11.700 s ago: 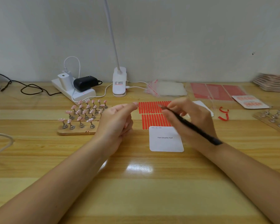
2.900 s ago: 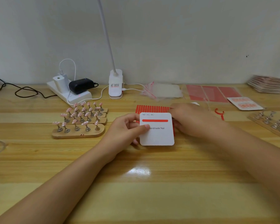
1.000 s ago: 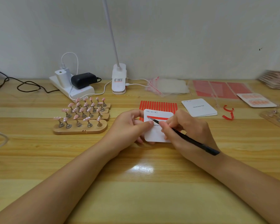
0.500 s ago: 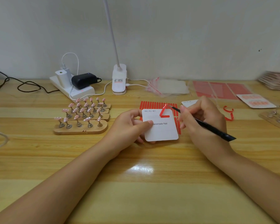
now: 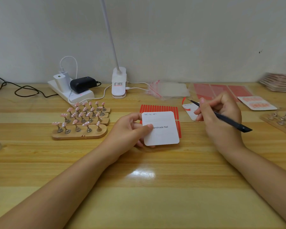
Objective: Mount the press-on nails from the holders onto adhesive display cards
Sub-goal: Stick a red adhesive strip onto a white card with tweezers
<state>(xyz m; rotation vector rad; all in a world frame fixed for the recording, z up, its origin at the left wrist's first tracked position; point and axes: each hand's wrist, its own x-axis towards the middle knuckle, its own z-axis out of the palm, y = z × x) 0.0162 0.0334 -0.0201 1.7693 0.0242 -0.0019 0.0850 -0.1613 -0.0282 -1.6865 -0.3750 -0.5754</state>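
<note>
My left hand (image 5: 130, 130) holds a white display card (image 5: 161, 129) printed "Handmade Nail" just above the table, thumb on its face. My right hand (image 5: 221, 116) grips black tweezers (image 5: 221, 115) whose tip carries a curled red backing strip (image 5: 184, 101) over a second white card (image 5: 191, 111). Under the held card lies a sheet of red adhesive strips (image 5: 158, 108). Pink press-on nails stand on metal stems in wooden holders (image 5: 80, 135) to the left.
A white clamp lamp (image 5: 119, 85), a power strip with chargers (image 5: 69, 90) and cables sit along the back. Clear bags (image 5: 170, 90), red sheets (image 5: 221, 90), finished cards (image 5: 257, 104) and a bare-stem holder (image 5: 281, 120) lie at the right.
The red backing strip has been peeled off the held card. My right hand has carried it with the tweezers up and to the right, over the second card.
</note>
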